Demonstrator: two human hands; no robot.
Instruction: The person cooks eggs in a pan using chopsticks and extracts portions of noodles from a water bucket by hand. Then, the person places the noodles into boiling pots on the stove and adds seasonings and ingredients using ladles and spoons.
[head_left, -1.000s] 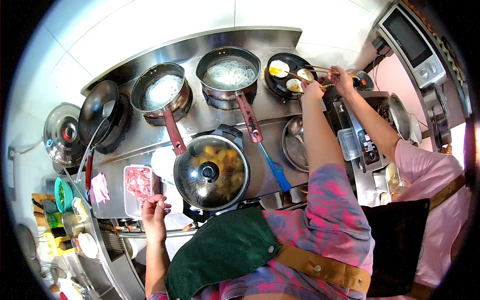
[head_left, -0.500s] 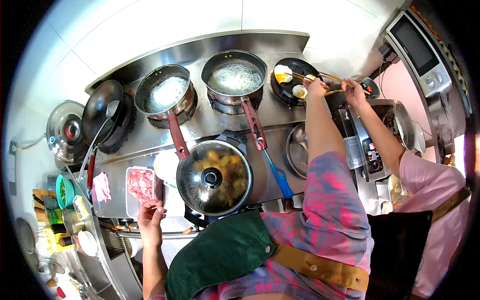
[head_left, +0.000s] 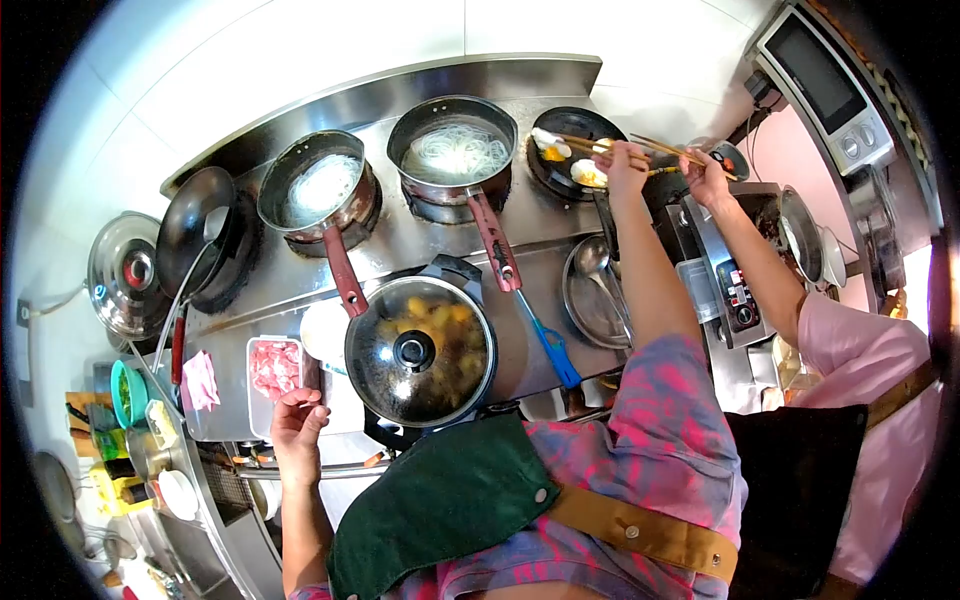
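Frying pan (head_left: 588, 122), black, round and shallow, stands at the right end of the steel counter (head_left: 408, 245), near the raised back edge; a narrow strip of smooth metal separates it from the noodle saucepan (head_left: 459, 147), and a broader one lies between the saucepan handles. The right hand (head_left: 625, 167) grasps slender wooden chopsticks (head_left: 585, 143) over soft white-and-yellow eggs (head_left: 588, 174) in the pan. The left hand (head_left: 300, 420), fingers loosely curled and released, overlaps a corner of the clear plastic container (head_left: 262, 415) of moist red meat (head_left: 275, 365); contact cannot be told. A co-worker's hand (head_left: 706, 180) grips another pair beside the pan. Chopsticks partly cover the eggs; glare and fogging on the glass lid (head_left: 450, 380) blur the food beneath.
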